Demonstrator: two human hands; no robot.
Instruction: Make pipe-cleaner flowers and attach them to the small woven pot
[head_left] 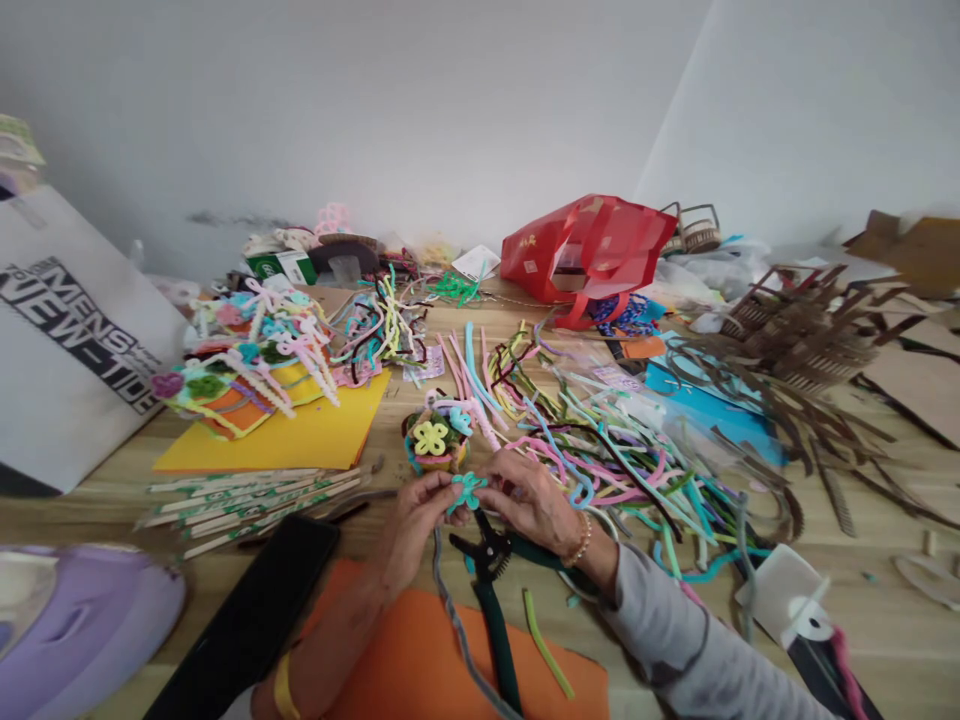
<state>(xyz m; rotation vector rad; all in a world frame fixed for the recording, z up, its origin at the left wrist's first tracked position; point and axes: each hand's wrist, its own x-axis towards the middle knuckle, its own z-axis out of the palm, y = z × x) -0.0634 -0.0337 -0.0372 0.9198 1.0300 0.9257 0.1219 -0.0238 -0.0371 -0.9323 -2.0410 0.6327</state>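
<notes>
Between my two hands is a small turquoise pipe-cleaner flower [466, 491]. My left hand [416, 520] pinches its left side with thumb and forefinger. On the other side, the fingers of my right hand [529, 500] close on its right edge. Just beyond them stands a small basket of pipe-cleaner flowers [435, 435], with a yellow bloom in front. Under my hands lie dark green-handled pliers [491, 560], jaws apart, on an orange sheet [420, 650]. A grey pipe cleaner [454, 615] and a short lime-green piece [546, 645] lie beside the pliers.
Loose coloured pipe cleaners [600, 450] spread to the right. Finished flower pieces [255, 350] rest on a yellow sheet [300, 445] at left, near wrapped chopsticks [262, 505] and a black phone-like slab [247, 620]. A red bag [540, 250] and brown woven baskets [810, 330] stand behind.
</notes>
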